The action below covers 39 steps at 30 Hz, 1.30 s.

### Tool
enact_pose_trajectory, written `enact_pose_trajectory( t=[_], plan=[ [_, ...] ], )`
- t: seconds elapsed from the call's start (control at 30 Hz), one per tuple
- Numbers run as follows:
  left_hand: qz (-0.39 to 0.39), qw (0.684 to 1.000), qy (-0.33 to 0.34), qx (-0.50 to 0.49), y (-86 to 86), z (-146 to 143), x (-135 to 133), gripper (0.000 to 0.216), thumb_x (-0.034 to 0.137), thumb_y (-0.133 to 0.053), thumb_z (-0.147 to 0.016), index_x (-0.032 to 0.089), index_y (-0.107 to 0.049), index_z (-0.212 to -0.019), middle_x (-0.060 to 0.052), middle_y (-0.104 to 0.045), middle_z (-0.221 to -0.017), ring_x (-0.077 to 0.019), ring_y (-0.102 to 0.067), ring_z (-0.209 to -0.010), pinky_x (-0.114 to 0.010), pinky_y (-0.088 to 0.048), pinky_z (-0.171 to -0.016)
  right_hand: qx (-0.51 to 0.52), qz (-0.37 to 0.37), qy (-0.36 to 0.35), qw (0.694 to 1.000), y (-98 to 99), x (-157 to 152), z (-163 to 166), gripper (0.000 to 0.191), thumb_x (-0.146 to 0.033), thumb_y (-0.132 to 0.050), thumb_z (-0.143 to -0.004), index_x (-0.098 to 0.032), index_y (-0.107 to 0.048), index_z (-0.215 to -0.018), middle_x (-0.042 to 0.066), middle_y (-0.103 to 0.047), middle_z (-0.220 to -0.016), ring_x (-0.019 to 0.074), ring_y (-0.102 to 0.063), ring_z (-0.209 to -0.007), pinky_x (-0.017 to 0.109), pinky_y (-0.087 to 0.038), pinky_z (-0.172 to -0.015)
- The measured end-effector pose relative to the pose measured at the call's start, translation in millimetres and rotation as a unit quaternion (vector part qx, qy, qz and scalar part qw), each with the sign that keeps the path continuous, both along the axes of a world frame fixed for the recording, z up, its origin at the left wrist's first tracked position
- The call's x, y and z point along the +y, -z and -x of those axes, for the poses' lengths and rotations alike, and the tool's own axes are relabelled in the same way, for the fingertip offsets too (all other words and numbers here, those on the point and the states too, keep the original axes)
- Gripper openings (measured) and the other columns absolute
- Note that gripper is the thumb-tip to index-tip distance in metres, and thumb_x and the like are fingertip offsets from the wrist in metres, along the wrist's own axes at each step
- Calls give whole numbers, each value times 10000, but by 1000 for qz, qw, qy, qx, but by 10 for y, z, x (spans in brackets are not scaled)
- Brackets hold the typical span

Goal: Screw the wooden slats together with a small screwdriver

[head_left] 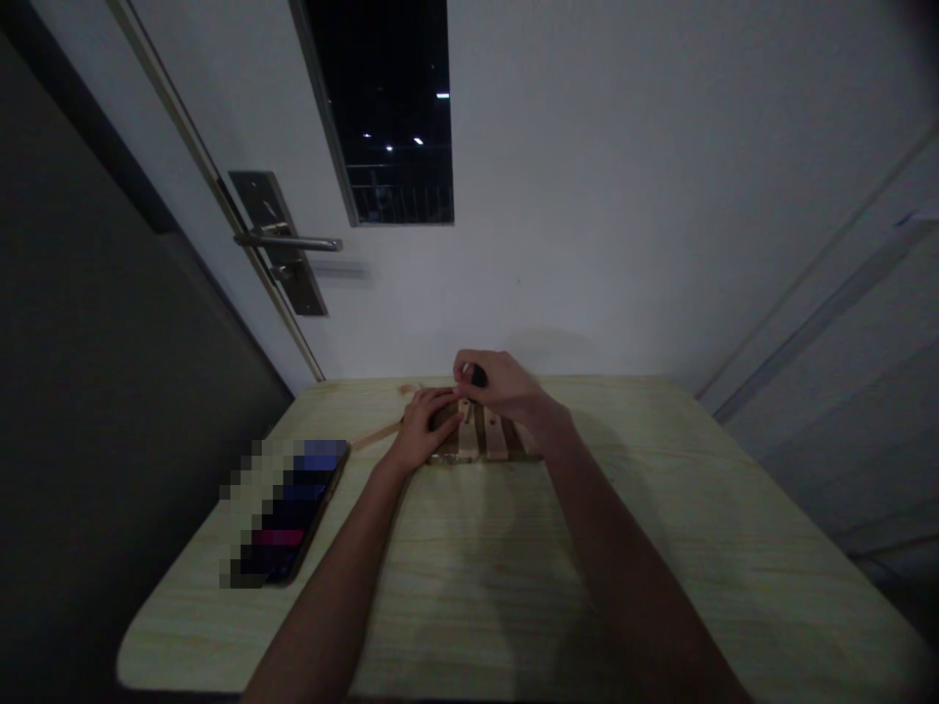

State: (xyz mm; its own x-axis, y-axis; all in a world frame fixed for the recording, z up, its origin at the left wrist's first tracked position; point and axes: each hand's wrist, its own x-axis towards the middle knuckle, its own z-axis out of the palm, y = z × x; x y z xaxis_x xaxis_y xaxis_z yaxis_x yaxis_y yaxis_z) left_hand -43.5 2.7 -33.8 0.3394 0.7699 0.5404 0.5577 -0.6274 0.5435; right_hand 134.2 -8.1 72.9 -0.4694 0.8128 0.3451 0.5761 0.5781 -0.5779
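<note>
At the far side of the table, a flat brown piece point(478, 442) lies with pale tan strips point(497, 442) across it. The strips bear small dark spots that look like holes or studs. My left hand point(425, 418) lies over the left end of this piece, fingers stretched out and resting on it. Just above the strips, my right hand point(500, 379) is closed around a small tool with a dark rounded handle point(478, 375). Its working end is hidden by my fingers, so its kind cannot be made out. A thin tan strip point(376, 435) sticks out left of my left hand.
A phone point(312, 508), partly pixelated, lies on the left of the pale wooden table point(469, 587). Behind the table's far edge stands a white door point(587, 196) with a metal handle point(293, 242) and a dark window point(396, 108). A small curled tan piece point(408, 389) lies behind my left hand.
</note>
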Motion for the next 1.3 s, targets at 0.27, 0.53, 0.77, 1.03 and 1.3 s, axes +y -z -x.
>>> enact_pose_trajectory(
  t=[0.27,0.53,0.77,1.03,1.3],
  plan=[
    [-1,1000,21,-4,-4,1,8,336,369,-565,-846,215,-614,-1141,-68,-604,-1186,-233,-505,-1102,-432,-388,-981,0,5,-31,1000,25,15,-31,108,-168,-535,-709,-192,-541,-814,-15,-569,-714,96,-479,-637,221,-344,-596],
    [-12,1000,22,-13,25,13,27,328,377,-565,-842,238,-614,-1135,-63,-601,-1187,-235,-510,-1096,-446,-389,-977,-7,99,-40,994,-23,-63,-61,437,-121,-502,-642,-227,-419,-1058,-11,-606,-792,109,-520,-650,212,-365,-566],
    [-8,1000,26,-6,14,13,27,321,363,-562,-850,243,-615,-1143,-63,-609,-1180,-233,-519,-1092,-444,-393,-970,-25,56,-6,998,25,1,-86,432,-131,-532,-704,-207,-452,-1121,5,-601,-772,128,-524,-668,239,-370,-590],
    [-10,1000,21,-14,-25,2,-11,306,360,-562,-846,219,-624,-1110,-73,-608,-1180,-236,-518,-1092,-446,-401,-968,-67,5,16,998,-64,-27,-12,118,-226,-659,-677,-185,-614,-778,2,-626,-752,112,-518,-678,239,-350,-611],
    [-20,1000,22,-7,-1,8,8,323,375,-558,-849,234,-615,-1134,-65,-610,-1180,-234,-523,-1088,-438,-403,-969,6,34,-39,999,14,11,-38,174,-238,-664,-664,-182,-556,-789,-18,-579,-731,100,-500,-661,230,-353,-598]
  ],
)
